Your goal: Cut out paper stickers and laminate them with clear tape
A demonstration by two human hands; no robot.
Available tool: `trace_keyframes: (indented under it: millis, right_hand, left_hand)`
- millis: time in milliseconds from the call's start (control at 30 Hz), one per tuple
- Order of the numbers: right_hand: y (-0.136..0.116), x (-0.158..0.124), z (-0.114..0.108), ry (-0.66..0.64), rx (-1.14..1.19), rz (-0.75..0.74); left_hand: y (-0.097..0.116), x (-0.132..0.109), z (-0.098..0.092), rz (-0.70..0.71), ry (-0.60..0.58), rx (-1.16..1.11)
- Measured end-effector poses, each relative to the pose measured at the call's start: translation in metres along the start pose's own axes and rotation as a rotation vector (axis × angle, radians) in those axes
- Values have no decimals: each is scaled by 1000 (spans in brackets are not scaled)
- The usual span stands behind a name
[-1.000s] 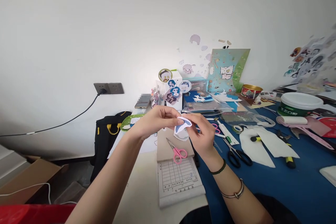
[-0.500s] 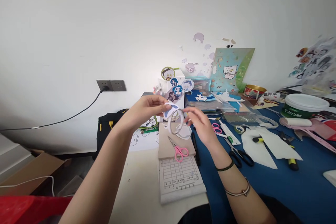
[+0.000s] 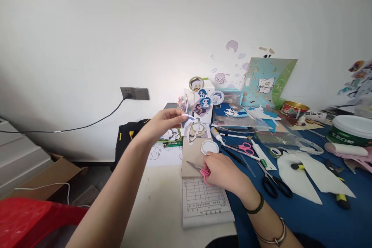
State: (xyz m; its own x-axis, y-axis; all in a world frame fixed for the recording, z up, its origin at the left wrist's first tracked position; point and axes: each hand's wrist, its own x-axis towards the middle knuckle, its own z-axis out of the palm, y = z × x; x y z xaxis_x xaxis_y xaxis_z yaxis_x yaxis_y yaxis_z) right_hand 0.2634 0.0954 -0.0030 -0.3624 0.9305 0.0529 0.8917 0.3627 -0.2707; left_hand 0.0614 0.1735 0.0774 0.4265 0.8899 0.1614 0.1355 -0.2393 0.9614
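Note:
Between thumb and fingers of my left hand [image 3: 164, 122] is a blue-and-white paper cutout [image 3: 188, 119], held up above the cardboard. From it a thin ring-shaped paper strip [image 3: 190, 133] hangs down. Lower and to the right, my right hand [image 3: 223, 168] is closed at the handles of pink-handled scissors [image 3: 197, 166], whose blades point up and left. The handles are partly covered by the fingers. A white roundish paper piece [image 3: 209, 147] lies just above my right hand on the brown cardboard [image 3: 190, 155].
A printed form pad [image 3: 207, 221] lies in front of the cardboard. Black-handled scissors [image 3: 273, 184], a glue tube [image 3: 263, 155], another pink pair of scissors [image 3: 246, 148] and white sheet pieces [image 3: 296, 180] are on the blue mat to the right. Decorated cutouts [image 3: 205, 102] stand behind.
My right hand has left the paper ring and moved down to the pink scissors, closing at their handles. My left hand still holds the cutout. The view has shifted slightly left.

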Motion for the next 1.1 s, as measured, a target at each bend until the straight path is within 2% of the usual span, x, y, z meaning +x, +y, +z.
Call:
trace_keyframes:
  millis: [33,67,167,200,267,333,400,567,700,833,1100]
  right_hand:
    - [5,-3,-6,-22,108,-32]
    - [11,-6,-12,-100,251,-80]
    - [31,-13,-31,-438,755,-150]
    - [37,-14,-35,-481,912,-167]
    - [46,-12,-37,-423,1167,-190]
    - [52,-6,-32,-269,1301,-172]
    - [54,0,-25,-199,1318,-126]
    - [52,6,-17,-340,1233,-101]
    - [49,4,-18,-376,1261,-136]
    - [47,3,-20,-428,1292,-166]
    - [36,1,-19,-462,1396,-98]
  left_hand:
    - [-9,-2,3,-7,13,-51]
    - [-18,-4,6,-17,19,-93]
    - [-48,-14,16,-32,36,-173]
    - [-56,-17,19,-17,45,-197]
    - [-70,-22,24,9,41,-240]
    - [-77,-25,28,39,31,-262]
    - [-80,-26,32,63,14,-282]
    - [-77,-28,37,117,-69,-334]
    - [-73,-31,37,153,-110,-378]
    - [-71,-32,37,170,-94,-351]
    - [-69,-32,37,203,-61,-329]
